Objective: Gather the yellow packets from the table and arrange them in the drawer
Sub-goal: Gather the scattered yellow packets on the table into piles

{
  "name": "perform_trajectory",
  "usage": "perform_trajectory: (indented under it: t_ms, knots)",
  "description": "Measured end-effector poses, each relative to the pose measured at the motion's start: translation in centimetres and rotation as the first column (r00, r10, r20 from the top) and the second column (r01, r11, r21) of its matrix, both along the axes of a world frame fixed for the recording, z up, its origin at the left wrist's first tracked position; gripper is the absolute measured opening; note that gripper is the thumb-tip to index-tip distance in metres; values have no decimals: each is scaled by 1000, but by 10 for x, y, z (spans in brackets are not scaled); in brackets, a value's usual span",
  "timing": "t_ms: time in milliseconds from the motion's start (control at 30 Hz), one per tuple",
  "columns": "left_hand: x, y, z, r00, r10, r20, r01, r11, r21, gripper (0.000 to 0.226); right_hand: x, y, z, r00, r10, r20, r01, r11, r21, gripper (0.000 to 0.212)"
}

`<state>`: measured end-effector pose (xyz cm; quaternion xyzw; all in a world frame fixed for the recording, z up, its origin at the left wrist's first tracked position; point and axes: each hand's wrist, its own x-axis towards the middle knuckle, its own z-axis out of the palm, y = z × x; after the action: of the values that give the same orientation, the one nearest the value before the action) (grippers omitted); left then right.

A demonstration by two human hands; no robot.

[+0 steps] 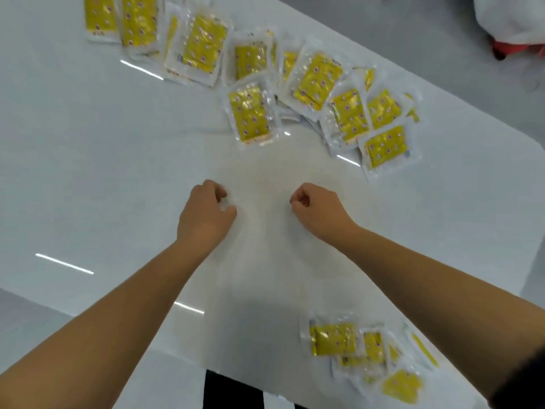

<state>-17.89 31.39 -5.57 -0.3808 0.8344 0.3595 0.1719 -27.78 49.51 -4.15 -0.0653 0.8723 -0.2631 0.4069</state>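
While both hands hung over the bare middle of the shiny white table [88, 172], the left hand [206, 212] and the right hand [320, 209] were each curled into a fist with nothing inside. The flat yellow packets in clear plastic wrappers [318, 81] lay in a long messy row on the far side of the table, many lying on top of one another. A smaller pile [354, 346] of the same packets sat near the table's close edge, just beside the right forearm [427, 270]. The drawer could not be seen.

A few things could have gone wrong from there. The wrappers looked slick, so a big handful would likely slip, and some packets might slide out and fall. The packets overlapped, so pulling one could drag others along and spread the mess. The smaller pile looked most at risk: a swing of the right arm could push it off the edge. Packets picked up facing different ways would also sit crooked in the drawer unless they were squared up first.
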Motion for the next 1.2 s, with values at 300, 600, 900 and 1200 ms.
perform_trajectory:
  t_ms: [300,600,900,1200]
  knots:
    - [64,157,11,990,-55,132,27,978,208,18,57,153,6,948,316,46,-319,938,134,16]
    - [109,232,2,583,-771,254,812,549,-197,71,110,224,-2,905,423,-49,-402,885,234,23]
    - [104,246,1,660,-709,248,737,675,-29,17,121,262,0,870,433,-238,-325,865,383,43]
    - [115,277,23,794,-600,97,543,772,330,14,100,303,5,959,209,-191,-102,883,458,75]
